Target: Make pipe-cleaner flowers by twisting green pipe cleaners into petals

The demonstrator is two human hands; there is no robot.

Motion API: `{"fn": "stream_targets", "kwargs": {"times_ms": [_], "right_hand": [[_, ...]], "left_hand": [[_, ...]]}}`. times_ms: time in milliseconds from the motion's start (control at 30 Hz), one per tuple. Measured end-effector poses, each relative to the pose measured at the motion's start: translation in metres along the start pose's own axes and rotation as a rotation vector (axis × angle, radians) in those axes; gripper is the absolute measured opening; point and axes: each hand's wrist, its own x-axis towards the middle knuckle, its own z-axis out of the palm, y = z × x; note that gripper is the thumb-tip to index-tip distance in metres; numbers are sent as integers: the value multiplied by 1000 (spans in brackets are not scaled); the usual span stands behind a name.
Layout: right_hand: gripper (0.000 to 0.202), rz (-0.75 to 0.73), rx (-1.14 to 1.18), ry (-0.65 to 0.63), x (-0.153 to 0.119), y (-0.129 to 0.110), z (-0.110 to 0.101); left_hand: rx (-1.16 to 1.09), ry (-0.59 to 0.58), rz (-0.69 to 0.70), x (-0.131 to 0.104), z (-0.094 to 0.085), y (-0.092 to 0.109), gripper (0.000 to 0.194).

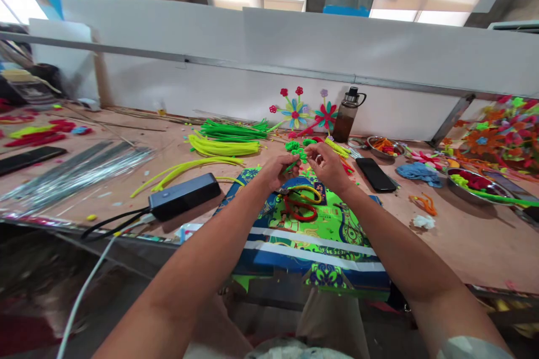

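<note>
My left hand (278, 173) has its fingers closed round a green pipe-cleaner piece (293, 147) with curled loops at its top. Close on the right, my right hand (326, 165) pinches at the edge of the same green piece with thumb and forefinger. Both hands are above a blue and green patterned board (328, 227). Beneath them, on the board, lie scissors (304, 210) with red and yellow handles. Behind the hands are a bundle of green pipe cleaners (231, 130) and a bundle of yellow ones (225, 147).
Left of the board sits a black power bank (185, 196) with a strap and cable. Further left lie silvery wires (84, 174). A bottle (347, 115) stands near the back wall beside pipe-cleaner flowers (295, 113). To the right are a phone (375, 174) and a metal bowl (480, 190).
</note>
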Motion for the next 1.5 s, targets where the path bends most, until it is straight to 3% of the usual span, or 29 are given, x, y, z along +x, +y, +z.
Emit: {"fn": "stream_targets", "kwargs": {"times_ms": [300, 567, 667, 800, 900, 967, 1033, 1200, 1367, 1500], "right_hand": [[12, -105, -109, -102, 0, -1, -5], [11, -310, -319, -124, -5, 5, -7], [7, -202, -272, -56, -5, 3, -2], [11, 222, 71, 45, -2, 0, 10], [22, 538, 400, -34, 1, 0, 13], [25, 644, 498, -76, 3, 1, 12], [23, 649, 490, -55, 4, 1, 10], [21, 490, 335, 28, 4, 4, 9], [11, 367, 128, 40, 1, 2, 11], [15, 363, 270, 109, 2, 2, 12]], "left_hand": [[83, -27, 14, 3, -6, 1, 6], [90, -133, -28, 5, -6, -4, 13], [91, -141, 22, 6, -3, -8, 20], [114, -79, 240, 8, 0, -17, 30], [243, -50, 417, 8, 2, -20, 32], [335, -39, 458, 8, 2, -20, 32], [355, -35, 428, 7, 2, -20, 34], [320, -40, 334, 5, 0, -16, 35], [477, -65, 340, 4, -1, -14, 26], [399, 25, 322, 4, -2, -11, 23]]}}
